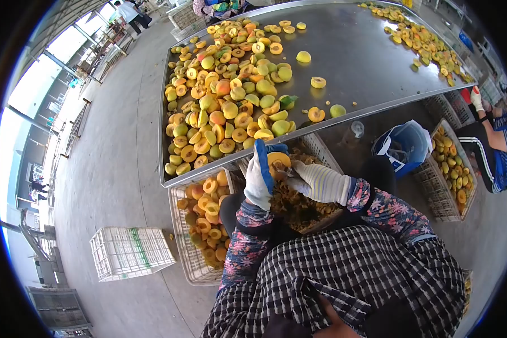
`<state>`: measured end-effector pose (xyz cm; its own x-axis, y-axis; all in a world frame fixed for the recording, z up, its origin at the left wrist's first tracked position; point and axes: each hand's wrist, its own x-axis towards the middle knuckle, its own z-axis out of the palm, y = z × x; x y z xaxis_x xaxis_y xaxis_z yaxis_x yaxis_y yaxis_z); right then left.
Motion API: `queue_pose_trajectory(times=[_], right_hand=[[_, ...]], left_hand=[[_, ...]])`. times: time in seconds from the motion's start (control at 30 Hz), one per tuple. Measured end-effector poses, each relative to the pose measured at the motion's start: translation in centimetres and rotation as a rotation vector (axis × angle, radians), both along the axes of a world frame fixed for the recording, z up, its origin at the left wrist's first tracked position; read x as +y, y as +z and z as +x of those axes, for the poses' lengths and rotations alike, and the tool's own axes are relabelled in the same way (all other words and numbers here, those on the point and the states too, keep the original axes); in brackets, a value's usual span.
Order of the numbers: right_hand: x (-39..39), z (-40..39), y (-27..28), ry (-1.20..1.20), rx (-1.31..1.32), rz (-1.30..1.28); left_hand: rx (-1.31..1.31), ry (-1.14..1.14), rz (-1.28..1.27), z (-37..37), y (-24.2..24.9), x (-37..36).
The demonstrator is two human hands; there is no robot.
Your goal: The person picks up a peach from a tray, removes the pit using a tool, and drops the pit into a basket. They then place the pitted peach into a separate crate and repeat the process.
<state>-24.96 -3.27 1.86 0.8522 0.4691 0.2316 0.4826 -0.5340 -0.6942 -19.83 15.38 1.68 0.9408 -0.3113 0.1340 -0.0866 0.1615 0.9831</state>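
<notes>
My left hand (259, 179), in a white and blue glove, is closed round a yellow peach half (278, 162) just off the table's near edge. Against the fruit's right side is my right hand (322, 182), in a white striped glove with its fingers curled in. A small greyish thing shows at those fingertips, too small to name. Beneath both hands stands a crate (328, 152) of brown pits and scraps. On the metal table (349, 67) in front lies a large heap of halved peaches (231, 110).
At my left are a crate of peach halves (205, 225) and a white crate (130, 254) on the floor. To the right stand a blue bucket (403, 147) and a fruit crate (450, 169), beside another person (493, 141). More halves (417, 42) lie at the table's far right.
</notes>
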Motion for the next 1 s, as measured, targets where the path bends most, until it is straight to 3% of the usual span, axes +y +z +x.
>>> queue_pose_trajectory(times=[0.07, 0.17, 0.27, 0.37, 0.47, 0.57, 0.67, 0.77, 0.9, 1.0], right_hand=[[-0.1, 0.1, -0.8, 0.05, 0.069, 0.125], [-0.1, 0.2, -1.2, 0.037, 0.06, 0.246], [1.1, -0.4, -0.2, -0.034, 0.37, 0.514], [-0.1, 0.2, -2.6, 0.048, 0.097, 0.103], [-1.0, -0.1, -2.3, 0.092, 0.114, -0.118], [0.6, -0.6, -5.1, 0.085, 0.015, 0.467], [0.4, -2.0, 0.6, -0.029, 1.075, 0.707], [0.5, -2.3, 1.3, 0.063, 1.337, 1.005], [-0.3, -1.9, 0.3, 0.175, 1.508, 1.187], [-0.8, -2.4, 0.4, 0.177, 1.497, 1.145]], left_hand=[[0.044, -0.103, -0.062, 0.1, -0.3, 0.4], [0.224, 0.11, -0.491, -1.1, -0.5, -1.8], [0.198, 0.148, -0.521, -1.0, -1.2, -2.6], [0.323, 0.058, -0.472, -0.3, -2.1, -1.5], [0.422, -0.089, -0.323, 0.3, -2.0, -0.8], [0.437, -0.112, -0.366, 0.7, -1.9, -1.1], [0.271, -0.08, -0.43, 0.2, -1.4, -1.7], [-0.496, 0.134, 0.098, -0.1, -0.4, -2.4], [-0.548, 0.084, 0.111, -0.4, -0.6, -2.5], [-0.188, 0.162, -0.064, 0.3, -2.6, -2.4]])
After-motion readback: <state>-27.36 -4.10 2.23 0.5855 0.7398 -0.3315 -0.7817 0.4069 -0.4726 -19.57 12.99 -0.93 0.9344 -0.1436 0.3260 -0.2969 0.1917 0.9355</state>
